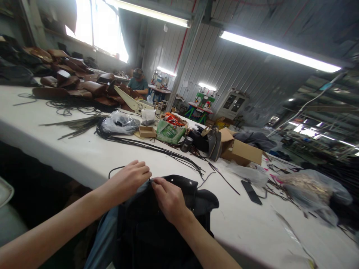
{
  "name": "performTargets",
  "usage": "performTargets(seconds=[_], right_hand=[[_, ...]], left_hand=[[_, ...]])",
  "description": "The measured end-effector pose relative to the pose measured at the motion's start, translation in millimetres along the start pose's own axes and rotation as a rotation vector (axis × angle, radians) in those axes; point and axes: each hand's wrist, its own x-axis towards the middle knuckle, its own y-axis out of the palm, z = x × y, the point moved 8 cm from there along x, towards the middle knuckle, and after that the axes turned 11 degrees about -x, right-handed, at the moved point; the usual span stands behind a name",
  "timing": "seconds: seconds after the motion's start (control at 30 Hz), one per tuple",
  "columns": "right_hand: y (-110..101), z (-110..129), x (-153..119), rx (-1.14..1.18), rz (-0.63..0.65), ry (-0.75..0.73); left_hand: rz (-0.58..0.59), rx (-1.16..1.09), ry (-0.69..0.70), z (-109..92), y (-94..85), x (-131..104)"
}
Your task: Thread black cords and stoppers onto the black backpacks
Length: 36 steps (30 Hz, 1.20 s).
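A black bag [165, 239] with a flap and small metal eyelets rests on my lap, against the table's near edge. My left hand [134, 179] is closed on a thin black cord [114, 170], which loops out to the left over the table. Close beside it, my right hand [168, 196] pinches the upper edge of the bag, thumb and fingers pressed together. The two hands almost touch where the cord meets the bag's edge.
On the white table [84, 157] lie long black cords [157, 149], a green bag [171, 132], a small box [147, 132], a cardboard box [244, 151], a phone [251, 192], plastic bags [311, 190] and brown leather pieces [92, 87]. A person [138, 84] sits beyond.
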Motion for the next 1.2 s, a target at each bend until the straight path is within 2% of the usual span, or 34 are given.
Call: performTargets(seconds=[0.13,0.3,0.43,0.57,0.7,0.8,0.9,0.97,1.07,1.13,1.2], right_hand=[[0,-1,-2,0.024,-0.001,0.006],[0,-3,-4,0.015,0.002,-0.001],[1,-4,-5,0.049,0.000,0.032],[4,-11,-6,0.181,-0.013,0.148],[15,-24,-7,0.288,-0.007,0.304],[23,-31,-5,0.307,-0.014,0.387],[27,-31,-2,0.304,-0.014,0.418],[26,-29,-3,0.254,0.030,0.406],[13,-31,-9,0.066,0.128,0.344],[-9,-45,-16,-0.106,0.142,0.305],[-38,-70,-23,-0.290,0.138,0.297]], left_hand=[[-0.021,0.054,0.118,-14,-2.8,-1],[0.006,0.054,0.135,-16,1.9,-6],[-0.009,-0.036,0.053,-11,6.3,-10],[-0.030,-0.137,-0.034,-1,14.6,-9],[-0.078,-0.437,-0.183,21,26.5,-4],[-0.114,-0.548,-0.269,34,33.5,0],[-0.128,-0.597,-0.322,40,36.5,2],[-0.146,-0.617,-0.362,43,34.6,2],[-0.247,-0.623,-0.457,56,22.3,-5],[-0.318,-0.612,-0.509,66,11.4,-11],[-0.338,-0.603,-0.539,74,4.4,-16]])
